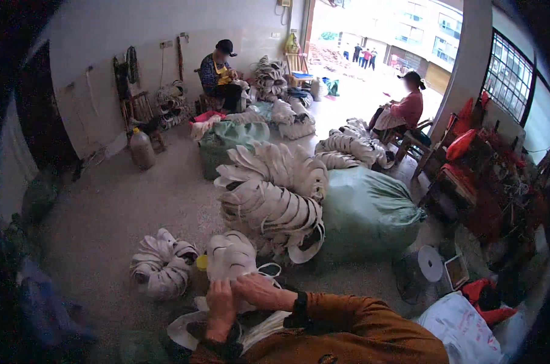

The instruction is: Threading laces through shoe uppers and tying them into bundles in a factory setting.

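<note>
My left hand (220, 303) and my right hand (264, 293) are close together low in the middle of the head view, fingers bent and nearly touching. Both are closed on a white shoe upper (229, 252), at the near end of a row of nested ones. A loop of white cord (272, 269) sticks out beside my right hand. Below the hands, more white pieces (184, 327) lie across my lap, partly hidden by my arms. A small bundle of white uppers (161, 264) sits on the floor to the left, near a yellow cap (201, 262).
Ahead stand stacked white uppers (269, 206) and a full green sack (372, 212). A spool (430, 264) and a white bag (460, 327) are at the right. Two seated people, one at the back wall (222, 76) and one by the doorway (404, 106), handle white pieces.
</note>
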A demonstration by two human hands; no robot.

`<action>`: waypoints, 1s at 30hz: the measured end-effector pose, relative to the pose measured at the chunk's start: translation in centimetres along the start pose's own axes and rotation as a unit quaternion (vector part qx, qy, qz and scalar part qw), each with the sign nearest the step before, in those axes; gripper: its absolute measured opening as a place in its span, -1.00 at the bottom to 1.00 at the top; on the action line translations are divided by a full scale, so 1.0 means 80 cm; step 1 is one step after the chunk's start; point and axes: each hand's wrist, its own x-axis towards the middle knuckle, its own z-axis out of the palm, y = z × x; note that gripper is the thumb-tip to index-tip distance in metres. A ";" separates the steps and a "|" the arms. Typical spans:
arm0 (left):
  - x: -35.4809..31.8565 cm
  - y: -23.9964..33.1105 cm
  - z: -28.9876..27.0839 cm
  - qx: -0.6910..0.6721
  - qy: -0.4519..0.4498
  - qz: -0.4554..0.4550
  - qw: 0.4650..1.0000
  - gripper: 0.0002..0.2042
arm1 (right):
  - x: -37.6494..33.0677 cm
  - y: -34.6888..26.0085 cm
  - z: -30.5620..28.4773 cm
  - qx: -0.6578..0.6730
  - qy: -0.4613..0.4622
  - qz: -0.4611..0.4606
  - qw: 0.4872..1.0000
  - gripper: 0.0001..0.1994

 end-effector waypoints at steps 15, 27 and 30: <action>0.007 0.000 -0.001 -0.017 0.030 -0.010 0.999 -0.76 | -0.014 0.012 0.000 -0.021 -0.015 -0.062 0.998 -0.68; 0.013 -0.014 -0.008 -0.093 0.022 -0.008 0.995 -0.82 | 0.019 0.007 0.027 -0.075 -0.046 0.013 0.996 -0.79; 0.017 -0.017 -0.006 -0.081 -0.005 -0.027 0.996 -0.82 | 0.019 0.008 0.032 -0.113 0.023 -0.014 0.993 -0.78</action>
